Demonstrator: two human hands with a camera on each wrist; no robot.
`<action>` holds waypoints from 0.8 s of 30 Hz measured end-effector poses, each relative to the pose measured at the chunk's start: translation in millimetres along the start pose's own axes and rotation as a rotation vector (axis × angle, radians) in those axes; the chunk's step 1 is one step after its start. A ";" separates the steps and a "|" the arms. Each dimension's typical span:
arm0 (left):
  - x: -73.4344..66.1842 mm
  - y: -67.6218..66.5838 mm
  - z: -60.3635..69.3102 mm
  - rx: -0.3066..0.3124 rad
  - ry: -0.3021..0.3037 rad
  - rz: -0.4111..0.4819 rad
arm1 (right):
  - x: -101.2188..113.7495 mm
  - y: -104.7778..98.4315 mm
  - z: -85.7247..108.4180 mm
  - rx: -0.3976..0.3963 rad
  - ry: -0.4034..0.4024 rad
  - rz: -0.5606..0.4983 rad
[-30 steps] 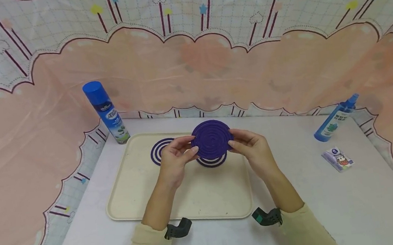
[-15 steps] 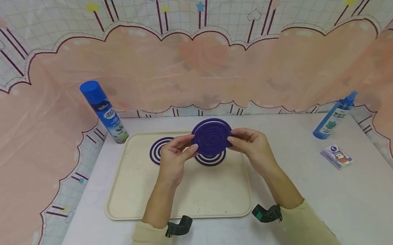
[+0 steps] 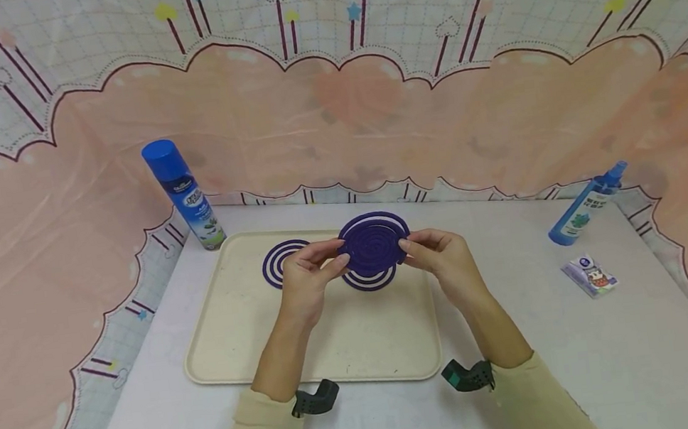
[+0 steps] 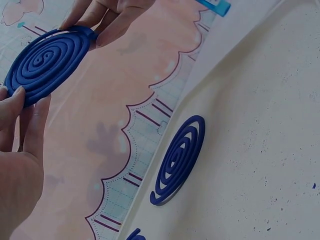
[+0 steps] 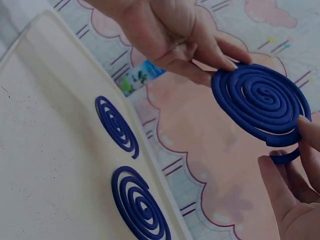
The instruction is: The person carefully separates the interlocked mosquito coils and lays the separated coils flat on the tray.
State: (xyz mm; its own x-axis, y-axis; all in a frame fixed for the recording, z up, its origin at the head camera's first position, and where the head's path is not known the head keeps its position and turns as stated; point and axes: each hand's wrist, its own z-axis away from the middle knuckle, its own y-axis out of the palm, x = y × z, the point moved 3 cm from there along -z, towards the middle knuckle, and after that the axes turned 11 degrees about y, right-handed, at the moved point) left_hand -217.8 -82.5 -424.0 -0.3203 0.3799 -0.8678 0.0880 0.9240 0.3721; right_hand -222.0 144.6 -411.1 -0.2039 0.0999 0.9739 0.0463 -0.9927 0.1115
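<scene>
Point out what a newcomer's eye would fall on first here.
Probably the dark blue spiral held up between the hands, near the centre of the head view. Next might come the tall blue can standing by the far left corner of the tray, then the peach cloud-patterned backdrop behind.

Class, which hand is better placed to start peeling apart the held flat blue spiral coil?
Probably the right hand: its grip sits beside a blunt outer end of the flat blue spiral coil, while the left hand pinches the opposite side and could steady it.
</scene>
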 end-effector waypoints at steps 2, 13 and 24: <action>0.0 -0.1 0.2 0.003 -0.002 -0.008 | 0.1 0.0 0.1 0.000 -0.003 -0.001; 3.4 0.1 2.6 0.008 -0.038 0.002 | -4.3 -0.8 0.3 0.045 -0.021 -0.012; 1.6 -2.2 3.5 0.039 -0.106 -0.048 | -1.8 -2.9 2.2 -0.024 -0.048 0.037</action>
State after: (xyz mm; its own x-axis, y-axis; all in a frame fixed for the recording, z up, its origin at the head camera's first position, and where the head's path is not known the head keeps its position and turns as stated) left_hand -215.2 -83.8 -427.4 -0.2241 0.3358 -0.9149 0.1124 0.9414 0.3180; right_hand -219.6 147.5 -412.8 -0.1555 0.0652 0.9857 0.0293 -0.9971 0.0706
